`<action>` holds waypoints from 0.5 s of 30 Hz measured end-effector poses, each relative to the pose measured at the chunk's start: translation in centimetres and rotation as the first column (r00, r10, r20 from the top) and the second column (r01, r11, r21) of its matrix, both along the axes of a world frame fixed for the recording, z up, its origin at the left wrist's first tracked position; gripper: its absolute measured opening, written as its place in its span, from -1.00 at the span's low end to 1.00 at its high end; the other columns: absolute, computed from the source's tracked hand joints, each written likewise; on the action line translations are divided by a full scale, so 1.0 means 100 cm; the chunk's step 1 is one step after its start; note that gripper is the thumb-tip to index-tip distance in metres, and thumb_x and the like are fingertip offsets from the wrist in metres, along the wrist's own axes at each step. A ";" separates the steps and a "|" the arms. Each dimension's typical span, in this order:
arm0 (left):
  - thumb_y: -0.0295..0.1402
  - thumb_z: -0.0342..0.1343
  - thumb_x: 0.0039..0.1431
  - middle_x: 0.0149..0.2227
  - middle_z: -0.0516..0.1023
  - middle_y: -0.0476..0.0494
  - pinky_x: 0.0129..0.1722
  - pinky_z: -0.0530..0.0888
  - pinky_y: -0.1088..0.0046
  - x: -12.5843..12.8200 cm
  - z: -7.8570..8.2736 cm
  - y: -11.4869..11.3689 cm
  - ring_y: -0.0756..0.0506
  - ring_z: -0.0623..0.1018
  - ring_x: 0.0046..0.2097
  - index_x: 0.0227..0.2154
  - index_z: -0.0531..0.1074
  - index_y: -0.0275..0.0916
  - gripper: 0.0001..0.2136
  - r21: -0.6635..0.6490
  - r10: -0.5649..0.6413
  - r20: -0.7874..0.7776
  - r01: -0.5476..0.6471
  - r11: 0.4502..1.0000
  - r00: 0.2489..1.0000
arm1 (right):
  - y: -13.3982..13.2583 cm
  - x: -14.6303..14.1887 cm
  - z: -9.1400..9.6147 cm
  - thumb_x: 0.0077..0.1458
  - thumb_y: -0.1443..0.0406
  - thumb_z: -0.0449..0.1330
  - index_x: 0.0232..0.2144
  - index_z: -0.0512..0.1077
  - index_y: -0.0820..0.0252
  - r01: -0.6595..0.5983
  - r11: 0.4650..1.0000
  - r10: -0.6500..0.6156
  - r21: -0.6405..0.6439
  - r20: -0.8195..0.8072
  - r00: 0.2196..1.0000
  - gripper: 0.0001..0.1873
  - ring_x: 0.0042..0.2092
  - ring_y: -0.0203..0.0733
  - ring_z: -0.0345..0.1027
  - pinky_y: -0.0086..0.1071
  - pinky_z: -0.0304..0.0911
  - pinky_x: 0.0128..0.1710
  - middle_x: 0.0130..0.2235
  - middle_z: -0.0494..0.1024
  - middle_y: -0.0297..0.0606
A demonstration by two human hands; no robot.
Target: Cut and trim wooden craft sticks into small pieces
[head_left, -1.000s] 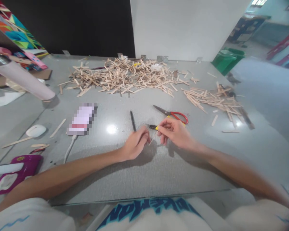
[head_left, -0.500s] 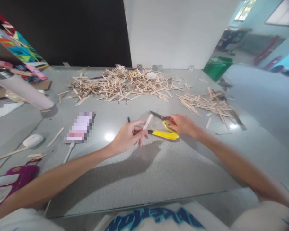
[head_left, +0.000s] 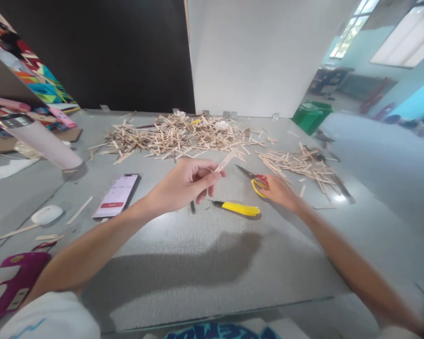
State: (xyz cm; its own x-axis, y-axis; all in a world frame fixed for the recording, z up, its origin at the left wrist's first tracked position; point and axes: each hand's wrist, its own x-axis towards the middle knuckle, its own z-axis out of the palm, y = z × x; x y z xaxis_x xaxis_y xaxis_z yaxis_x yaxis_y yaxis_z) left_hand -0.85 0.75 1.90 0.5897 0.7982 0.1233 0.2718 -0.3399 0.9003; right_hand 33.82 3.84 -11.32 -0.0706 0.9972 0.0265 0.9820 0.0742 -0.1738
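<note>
My left hand [head_left: 183, 186] is raised over the middle of the table, pinching a flat wooden craft stick [head_left: 227, 160] between thumb and fingers. The stick slants up to the right, with a small mark on its face. My right hand [head_left: 280, 190] is closed at the handles of a pair of scissors [head_left: 257, 181] with red and yellow grips. Their dark blades point away to the left, low over the tabletop. Nearer to me lies a yellow box cutter [head_left: 240, 208], touched by neither hand. A dark pen-like object [head_left: 192, 207] is partly hidden below my left hand.
A large pile of craft sticks [head_left: 176, 136] spreads along the back, with a smaller pile [head_left: 300, 165] at right. To the left are a phone [head_left: 116, 195], a white mouse [head_left: 47, 214], a pale tumbler [head_left: 45, 143] and a magenta device [head_left: 21, 282]. A green bin [head_left: 311, 117] stands beyond the table.
My left hand has lifted the stick higher and farther from me. My right hand has slid the scissors to the right, away from the box cutter. The view has tilted up slightly.
</note>
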 end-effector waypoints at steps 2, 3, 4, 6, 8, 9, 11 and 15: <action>-0.26 0.10 0.52 -0.56 0.48 0.05 -0.58 0.35 0.58 -0.001 0.000 -0.002 0.08 0.38 -0.61 -0.18 0.58 -0.28 -0.77 0.013 -0.006 -0.013 0.007 1.000 1.000 | -0.005 -0.003 0.004 0.30 0.07 0.35 -0.05 0.50 0.19 0.017 1.000 -0.015 0.011 -0.160 0.987 -0.65 -0.15 0.03 0.63 -0.29 0.41 -0.21 -0.13 0.72 -0.04; -0.26 0.07 0.54 -0.58 0.44 0.08 -0.56 0.36 0.58 -0.001 -0.001 -0.003 0.08 0.36 -0.61 -0.17 0.58 -0.27 -0.76 0.024 -0.003 -0.022 0.004 1.000 1.000 | -0.009 -0.008 0.006 0.25 -0.05 0.39 -0.11 0.48 0.16 0.019 1.000 -0.017 0.005 -0.308 0.951 -0.56 -0.22 -0.03 0.60 -0.30 0.42 -0.24 -0.19 0.69 -0.11; -0.26 0.05 0.55 -0.59 0.40 0.10 -0.55 0.36 0.57 -0.001 -0.001 -0.004 0.07 0.34 -0.61 -0.17 0.57 -0.26 -0.75 0.038 0.004 -0.027 -0.003 0.999 1.000 | -0.015 -0.014 0.009 0.17 -0.16 0.42 -0.18 0.45 0.13 -0.003 1.000 -0.002 -0.010 -0.485 0.875 -0.46 -0.28 -0.07 0.55 -0.29 0.43 -0.26 -0.25 0.65 -0.17; -0.25 0.01 0.57 -0.61 0.34 0.12 -0.54 0.35 0.54 -0.001 -0.002 -0.008 0.05 0.34 -0.59 -0.16 0.57 -0.25 -0.73 0.065 0.024 -0.029 -0.022 0.998 0.999 | -0.031 -0.032 0.015 0.14 -0.37 0.31 -0.31 0.37 0.07 -0.116 0.993 0.061 -0.023 -0.742 0.668 -0.33 -0.37 -0.14 0.42 -0.22 0.50 -0.21 -0.38 0.51 -0.30; -0.23 0.00 0.58 -0.61 0.32 0.11 -0.55 0.33 0.53 0.001 -0.003 -0.012 0.03 0.35 -0.58 -0.17 0.55 -0.23 -0.72 0.086 0.042 -0.015 -0.040 0.995 0.999 | -0.052 -0.051 0.021 0.27 -0.48 -0.01 -0.42 0.33 0.05 -0.226 0.974 0.087 -0.019 -0.889 0.449 -0.22 -0.42 -0.16 0.30 -0.11 0.55 -0.11 -0.45 0.39 -0.32; -0.22 0.00 0.58 -0.61 0.32 0.11 -0.55 0.33 0.52 0.003 -0.003 -0.014 0.03 0.36 -0.57 -0.19 0.54 -0.22 -0.72 0.098 0.055 -0.003 -0.054 0.994 0.999 | -0.063 -0.060 0.023 0.28 -0.49 -0.04 -0.43 0.34 0.04 -0.260 0.965 0.073 -0.033 -0.920 0.385 -0.20 -0.42 -0.15 0.29 -0.07 0.56 -0.08 -0.45 0.38 -0.30; -0.21 0.00 0.59 -0.61 0.31 0.11 -0.50 0.38 0.53 0.006 -0.005 -0.018 0.03 0.37 -0.57 -0.26 0.51 -0.22 -0.69 0.116 0.085 0.022 -0.087 0.989 0.996 | -0.085 -0.074 0.025 0.32 -0.44 0.01 -0.37 0.40 0.05 -0.299 0.953 0.042 -0.046 -0.958 0.284 -0.25 -0.40 -0.13 0.30 -0.03 0.55 0.02 -0.43 0.38 -0.30; -0.20 -0.01 0.59 -0.60 0.31 0.11 -0.53 0.34 0.54 0.011 -0.010 -0.023 0.04 0.33 -0.58 -0.25 0.53 -0.23 -0.67 0.101 0.090 0.022 -0.092 0.991 0.996 | -0.118 -0.087 0.025 0.36 -0.34 0.12 -0.08 0.54 0.09 -0.380 0.923 0.032 -0.062 -0.971 0.236 -0.33 -0.26 -0.06 0.41 -0.07 0.52 -0.07 -0.22 0.51 -0.17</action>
